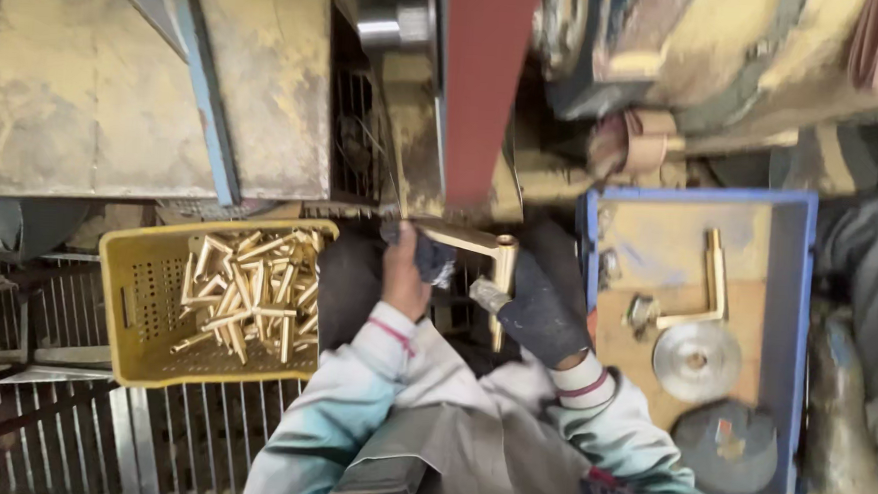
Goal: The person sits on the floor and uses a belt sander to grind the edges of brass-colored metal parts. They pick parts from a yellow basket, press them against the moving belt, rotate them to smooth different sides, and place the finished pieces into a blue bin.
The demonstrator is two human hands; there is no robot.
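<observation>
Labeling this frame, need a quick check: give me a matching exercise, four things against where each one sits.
Things:
1. brass L-piece
2. loose brass pieces
3. metal discs
4. red belt

Places:
A. in the yellow crate
B. upright on the machine, above the hands
C. in the blue tray
D. held between the left hand and the gloved right hand

Pairs: 1-D, 2-A, 3-C, 4-B
</observation>
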